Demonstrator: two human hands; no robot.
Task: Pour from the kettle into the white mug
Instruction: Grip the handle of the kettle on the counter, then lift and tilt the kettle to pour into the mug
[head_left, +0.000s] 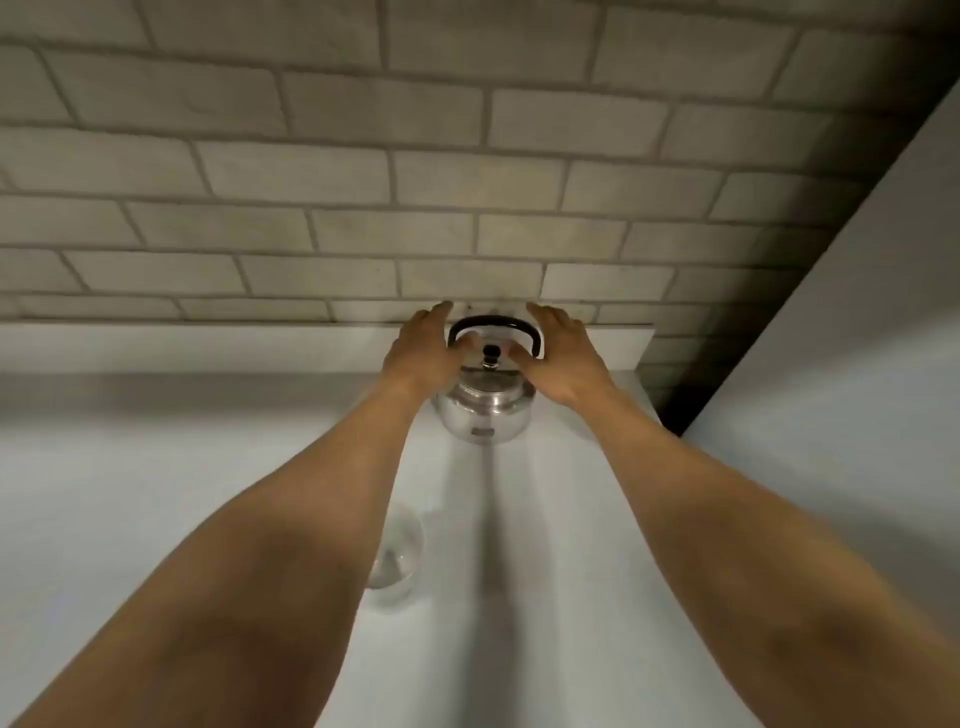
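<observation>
I am looking down my two bare forearms toward a steel kettle (485, 410) standing upright on a pale table (156, 493), close to a white brick wall (363, 182). My left hand (423, 351) sits on the left of the kettle and my right hand (563, 358) on the right, both with spread fingers, neither closed on anything. The kettle's black handle (493, 328) arches over the lid knob (490, 355) and runs left to right, so its long axis lies straight across the gap between my hands. Each thumb seems to reach inward near the handle, but I cannot tell whether either touches it. Both hands look about equally near. Nearer to me than the kettle, partly hidden by my left forearm, stands a pale rounded vessel (397, 551); I cannot tell whether it is the white mug. I judge the grasp has not yet been made.
</observation>
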